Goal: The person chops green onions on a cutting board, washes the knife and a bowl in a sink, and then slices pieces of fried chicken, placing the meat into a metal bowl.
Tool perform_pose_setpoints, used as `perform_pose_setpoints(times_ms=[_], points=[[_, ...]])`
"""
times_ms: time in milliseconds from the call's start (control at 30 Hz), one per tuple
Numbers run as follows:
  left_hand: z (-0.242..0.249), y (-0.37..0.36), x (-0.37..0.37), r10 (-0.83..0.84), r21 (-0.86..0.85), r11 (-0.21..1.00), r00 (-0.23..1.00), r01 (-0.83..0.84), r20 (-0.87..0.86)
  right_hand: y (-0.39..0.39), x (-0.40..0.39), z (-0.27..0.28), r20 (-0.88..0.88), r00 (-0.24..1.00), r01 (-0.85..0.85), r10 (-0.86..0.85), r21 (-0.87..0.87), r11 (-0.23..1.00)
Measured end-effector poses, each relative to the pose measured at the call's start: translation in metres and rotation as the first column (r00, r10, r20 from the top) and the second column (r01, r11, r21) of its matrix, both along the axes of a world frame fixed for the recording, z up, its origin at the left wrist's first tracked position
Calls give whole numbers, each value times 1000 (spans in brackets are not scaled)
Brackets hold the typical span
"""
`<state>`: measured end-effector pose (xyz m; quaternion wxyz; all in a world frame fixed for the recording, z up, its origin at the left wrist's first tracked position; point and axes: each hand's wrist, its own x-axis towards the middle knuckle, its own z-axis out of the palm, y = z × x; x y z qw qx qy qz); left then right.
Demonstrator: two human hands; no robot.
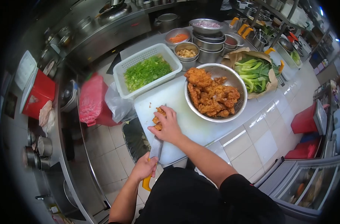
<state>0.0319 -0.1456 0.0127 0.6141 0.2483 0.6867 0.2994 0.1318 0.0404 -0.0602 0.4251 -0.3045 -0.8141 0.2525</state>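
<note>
My left hand point(144, 167) is wrapped round the yellow handle of a knife point(156, 148), whose broad blade points up toward the white cutting board point(147, 103). The blade's far end lies close to a piece of fried chicken point(157, 120) on the board. My right hand point(168, 126) presses down on that piece with curled fingers, hiding part of it. Small crumbs lie beyond it. To the right, a round perforated metal colander point(243, 98) holds several large pieces of battered fried chicken point(211, 93).
A white basket point(119, 76) of chopped spring onions stands at the board's far left. Metal bowls of carrot strips point(178, 38) and diced food point(186, 52) are behind. Leafy greens point(256, 72) lie in brown paper at right. A red bin point(95, 99) stands left.
</note>
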Motion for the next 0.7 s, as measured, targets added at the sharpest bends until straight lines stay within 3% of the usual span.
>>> perform_pose_setpoints(times_ms=[167,267,333,467,567,633,667,700], points=[[54,4,15,-34,55,998,992,40,-119,7,17,69,-127,991,60,-45,117,991],[92,42,36,-179,93,976,970,196,-164,38,60,109,-65,980,198,-189,193,961],[94,80,53,-280,214,940,959,264,44,71,99,125,21,954,291,-300,180,940],[96,114,72,-391,167,908,920,385,4,148,168,134,186,901,406,-393,-40,913],[101,83,49,-397,121,903,909,412,-128,167,184,134,252,848,412,-467,243,878],[94,43,25,-310,169,925,932,341,-188,166,172,141,370,903,184,-220,131,974],[83,22,13,-246,169,949,961,265,-126,163,165,144,416,905,73,-92,62,995],[70,7,4,-176,168,968,982,185,-62,160,155,144,469,883,-40,-22,122,992]])
